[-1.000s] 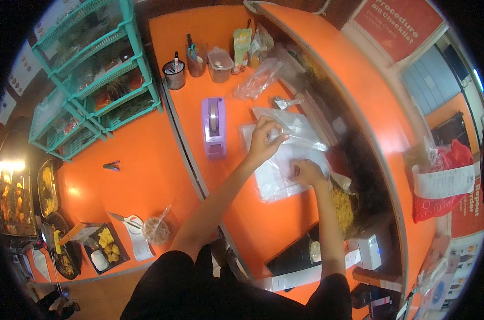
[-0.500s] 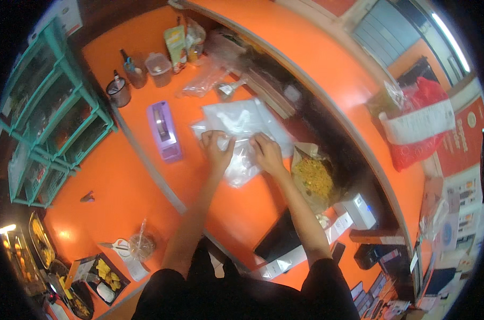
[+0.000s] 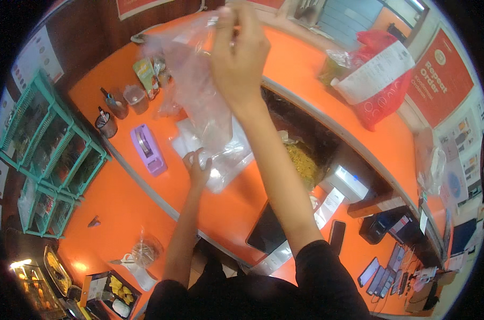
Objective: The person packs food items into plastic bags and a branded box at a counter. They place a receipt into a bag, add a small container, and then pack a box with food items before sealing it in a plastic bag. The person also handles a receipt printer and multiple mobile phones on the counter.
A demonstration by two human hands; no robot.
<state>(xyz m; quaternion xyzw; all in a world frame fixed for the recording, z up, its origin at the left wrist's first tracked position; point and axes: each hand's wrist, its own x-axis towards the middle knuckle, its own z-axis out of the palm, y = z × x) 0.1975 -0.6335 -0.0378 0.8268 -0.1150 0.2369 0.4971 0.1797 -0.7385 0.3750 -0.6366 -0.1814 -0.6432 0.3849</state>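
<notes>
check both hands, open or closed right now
Left hand: curled at the flat clear plastic; grip cannot be told.
Right hand: closed, holding up a clear plastic bag.

You're at the orange worktop [image 3: 103, 229] of what looks like a takeaway food shop, on the packing side. By its near left corner you have an open meal box [image 3: 98, 288] with yellow food inside. Over the middle hangs a clear plastic bag [image 3: 188, 80], and a purple tape dispenser [image 3: 147, 149] stands to your left of it. Toward the near right edge you have a small white printer [image 3: 351, 184] with a long paper strip [image 3: 327, 208], and several phones [image 3: 379, 277]. On the raised ledge [image 3: 295, 69] along the far right edge sits a red bag [image 3: 381, 106] bearing a printed slip [image 3: 378, 74], near a red wall poster [image 3: 442, 74].
</notes>
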